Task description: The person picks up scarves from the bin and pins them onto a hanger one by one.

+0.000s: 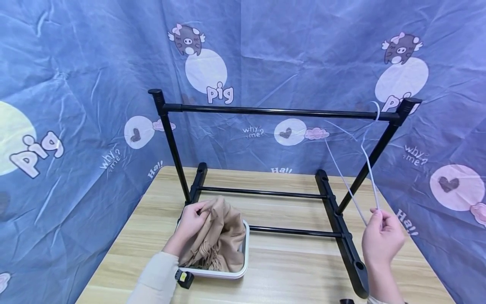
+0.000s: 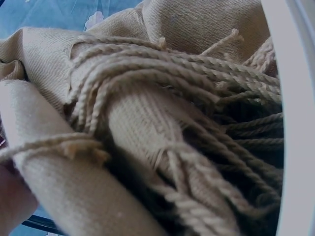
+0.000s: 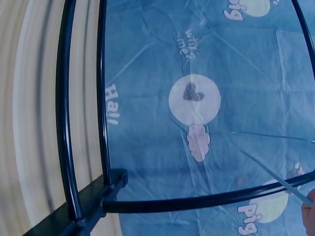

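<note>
A beige scarf (image 1: 228, 228) with twisted fringe lies bunched in a white basket (image 1: 247, 247) on the left of the table. My left hand (image 1: 191, 221) pinches the scarf's upper left part and lifts it above the rim. In the left wrist view the fringe (image 2: 142, 64) fills the middle. On the right, my right hand (image 1: 383, 238) holds a thin white hanger (image 1: 369, 162) by its lower corner. The hanger hangs tilted, its hook at the right end of the black rack's top bar (image 1: 265, 111). Only a bit of that hand shows in the right wrist view.
The black rack's feet stand on the wooden table (image 1: 284, 270), joined by two low crossbars (image 1: 292, 231). Behind it hangs a blue patterned cloth (image 1: 273, 55). A small black object with a yellow mark (image 1: 184, 278) is by the basket's front left corner.
</note>
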{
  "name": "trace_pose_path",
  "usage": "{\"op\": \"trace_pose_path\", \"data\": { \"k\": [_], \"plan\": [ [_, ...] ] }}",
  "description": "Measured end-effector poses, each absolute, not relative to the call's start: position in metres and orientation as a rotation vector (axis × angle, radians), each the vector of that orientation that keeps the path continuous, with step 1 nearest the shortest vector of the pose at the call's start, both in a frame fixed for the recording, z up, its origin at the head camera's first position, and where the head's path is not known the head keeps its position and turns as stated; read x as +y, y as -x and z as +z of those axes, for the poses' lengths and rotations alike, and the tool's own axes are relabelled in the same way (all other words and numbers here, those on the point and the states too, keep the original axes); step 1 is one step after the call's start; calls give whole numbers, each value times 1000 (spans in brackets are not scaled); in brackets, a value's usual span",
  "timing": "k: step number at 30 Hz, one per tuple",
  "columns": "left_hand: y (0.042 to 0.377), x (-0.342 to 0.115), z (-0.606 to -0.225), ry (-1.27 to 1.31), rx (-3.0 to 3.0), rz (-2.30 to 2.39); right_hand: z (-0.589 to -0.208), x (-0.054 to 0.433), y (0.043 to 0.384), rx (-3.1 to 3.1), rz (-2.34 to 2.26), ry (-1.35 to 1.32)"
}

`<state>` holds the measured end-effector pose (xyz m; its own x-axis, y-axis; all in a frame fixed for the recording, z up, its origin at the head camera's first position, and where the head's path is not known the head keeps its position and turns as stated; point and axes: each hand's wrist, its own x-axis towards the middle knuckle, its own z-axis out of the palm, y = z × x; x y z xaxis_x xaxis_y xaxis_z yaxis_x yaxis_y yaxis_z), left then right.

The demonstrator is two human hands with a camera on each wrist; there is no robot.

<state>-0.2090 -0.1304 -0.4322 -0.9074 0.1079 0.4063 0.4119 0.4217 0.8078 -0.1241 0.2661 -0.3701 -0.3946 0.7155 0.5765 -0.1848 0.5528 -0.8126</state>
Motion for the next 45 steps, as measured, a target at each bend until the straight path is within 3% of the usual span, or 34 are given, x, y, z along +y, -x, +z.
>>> {"op": "trace_pose_path", "data": {
  "k": [11,18,25,32,45],
  "plan": [
    [214,-129,-423,453,-2351,-1513,-376,244,116,-1639,1180,294],
    [200,-122,-394,453,-2304,-1485,-386,238,114,-1597,1217,196],
    [209,-127,-400,431,-2343,-1478,-464,278,139,-1468,1382,-117],
    [219,-128,-412,391,-2303,-1505,-552,299,156,-1673,1238,-31],
    [219,-123,-406,311,-2207,-1509,-568,247,153,-1758,1313,-111]
  ]
}}
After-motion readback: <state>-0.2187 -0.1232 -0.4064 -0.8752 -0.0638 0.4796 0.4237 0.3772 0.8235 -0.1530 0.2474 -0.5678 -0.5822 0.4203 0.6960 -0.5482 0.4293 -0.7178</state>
